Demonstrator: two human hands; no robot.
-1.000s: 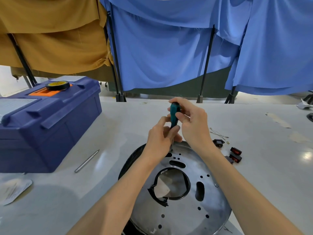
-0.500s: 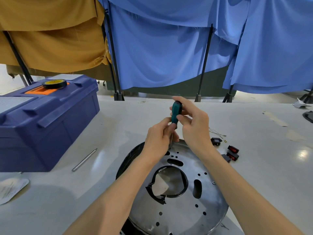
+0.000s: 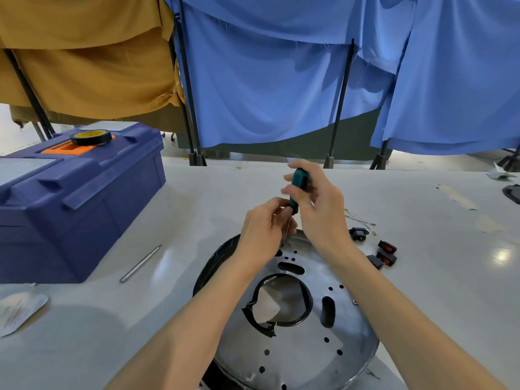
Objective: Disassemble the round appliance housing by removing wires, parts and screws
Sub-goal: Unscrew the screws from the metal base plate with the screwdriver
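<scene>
At the far rim of the round housing [image 3: 309,347], flat on the table [image 3: 197,198], the screwdriver [image 3: 299,181] tip hasn't moved. The right hand [image 3: 318,209] has re-gripped the teal handle, fingers curled round it, and the left hand [image 3: 261,229] pinches its lower end. Likely mid-turn, with the screw hidden and probably not out yet.

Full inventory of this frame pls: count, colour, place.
housing: 1, silver, black rim, table centre
screwdriver: 1, teal handle, upright at housing's far edge
switches: 2, red, table right of housing
socket: 1, black, beyond switches
wires: few, thin, pale, beyond socket
toolbox: 1, blue, table left
tape: 1, black roll, on toolbox
rod: 1, metal, beside toolbox
paper: 1, white, table's left edge
curtains: blue and mustard, behind table
table: 1, white
left hand: pinches screwdriver low
right hand: grips screwdriver handle
</scene>
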